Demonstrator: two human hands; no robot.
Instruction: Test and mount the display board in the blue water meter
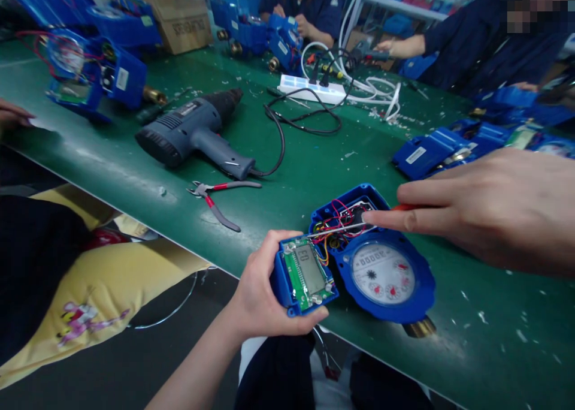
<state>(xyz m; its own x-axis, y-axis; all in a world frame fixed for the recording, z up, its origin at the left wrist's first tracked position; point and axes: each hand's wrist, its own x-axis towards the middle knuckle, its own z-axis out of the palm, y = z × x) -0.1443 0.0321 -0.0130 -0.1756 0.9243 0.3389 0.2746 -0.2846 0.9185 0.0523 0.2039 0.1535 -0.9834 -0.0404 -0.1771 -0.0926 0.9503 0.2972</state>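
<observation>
My left hand is wrapped round a blue display housing holding a green circuit board with a small LCD screen. Red and yellow wires link it to the open blue box of a water meter, whose round dial faces up on the table. In my right hand is a screwdriver with an orange handle, mostly covered by the fingers. Its thin metal shaft reaches left across the wires to the upper edge of the display housing. The right index finger extends along the shaft over the box.
Diagonal cutters and a grey heat gun lie on the green table. Behind them is a white power strip with cables. More blue meters stand right and left. Co-workers sit across the table; another person's hand is at left.
</observation>
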